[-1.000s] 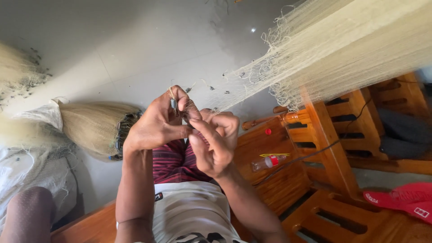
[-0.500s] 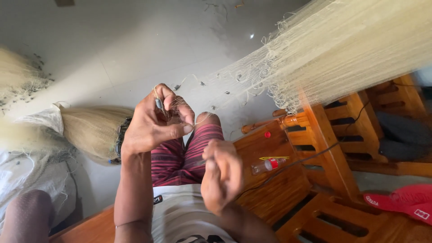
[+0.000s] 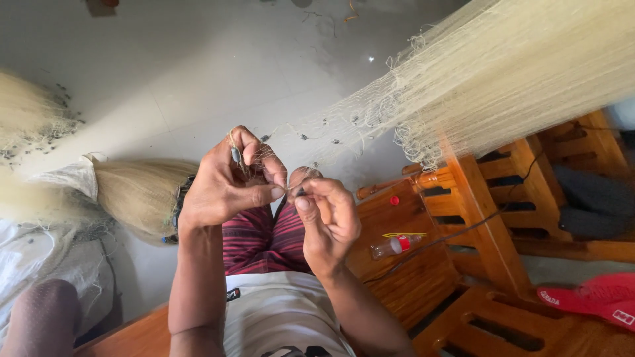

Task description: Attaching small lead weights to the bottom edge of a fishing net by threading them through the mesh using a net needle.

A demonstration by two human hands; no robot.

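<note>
A pale cream fishing net [image 3: 503,73] stretches from the upper right down to my hands. My left hand [image 3: 228,182] pinches the net's edge, with a small grey sinker [image 3: 236,155] held between its fingers. My right hand [image 3: 327,221] is raised beside it, fingertips closed on a small dark tool and thin line at the net's edge, touching the left thumb. Both hands hover above my lap in red striped shorts [image 3: 258,241].
A bundled heap of net [image 3: 135,192] lies on the grey floor at left, with more net in a white sack [image 3: 40,258]. I sit on a wooden bench [image 3: 423,264] with a small plastic bottle [image 3: 391,246] on it. A red item [image 3: 589,294] lies at lower right.
My right hand dropped away toward my lap half a second ago, then rose back to meet the left hand at the net's edge. The left hand stayed nearly still.
</note>
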